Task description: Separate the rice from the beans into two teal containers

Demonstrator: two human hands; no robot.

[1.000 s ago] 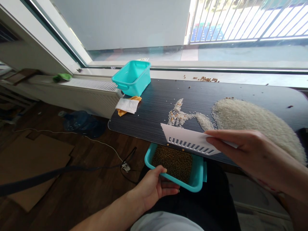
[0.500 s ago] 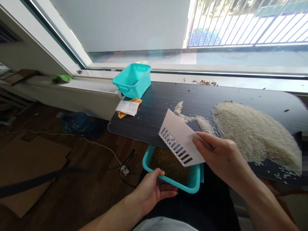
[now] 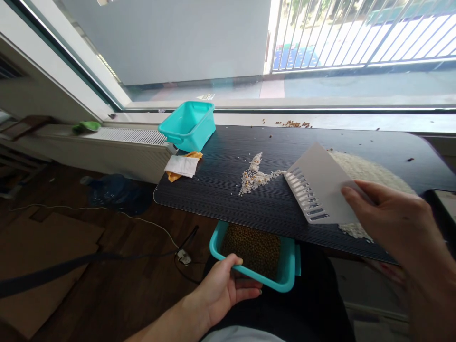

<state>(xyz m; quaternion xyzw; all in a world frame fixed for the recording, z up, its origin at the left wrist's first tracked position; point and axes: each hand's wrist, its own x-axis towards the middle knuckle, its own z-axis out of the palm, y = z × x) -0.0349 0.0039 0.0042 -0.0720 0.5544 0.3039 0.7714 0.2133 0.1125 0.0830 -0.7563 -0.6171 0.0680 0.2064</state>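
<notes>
My left hand (image 3: 224, 288) grips the near rim of a turquoise plastic tub (image 3: 288, 275), thumb on top and fingers underneath. Brownish round grains, like dried peas or soybeans (image 3: 254, 247), lie inside the tub, which sits below the table's front edge. My right hand (image 3: 395, 213) is closed on a white slotted scoop (image 3: 329, 183), held tilted with its slots toward the left. The scoop is over the table and hides part of a heap of white rice (image 3: 374, 171). A small patch of rice mixed with orange-brown grains (image 3: 254, 178) lies left of the scoop.
A second turquoise tub (image 3: 192, 128) stands at the table's far left corner, beside a folded white and orange cloth (image 3: 183, 165). Brown grains (image 3: 294, 124) are scattered on the windowsill. A dark-edged device (image 3: 441, 209) is at the right. The dark table (image 3: 221, 204) ends just above my left hand.
My right hand has moved the slotted scoop to the right, from above the tub to the edge of the rice heap. My left hand still holds the tub in about the same place.
</notes>
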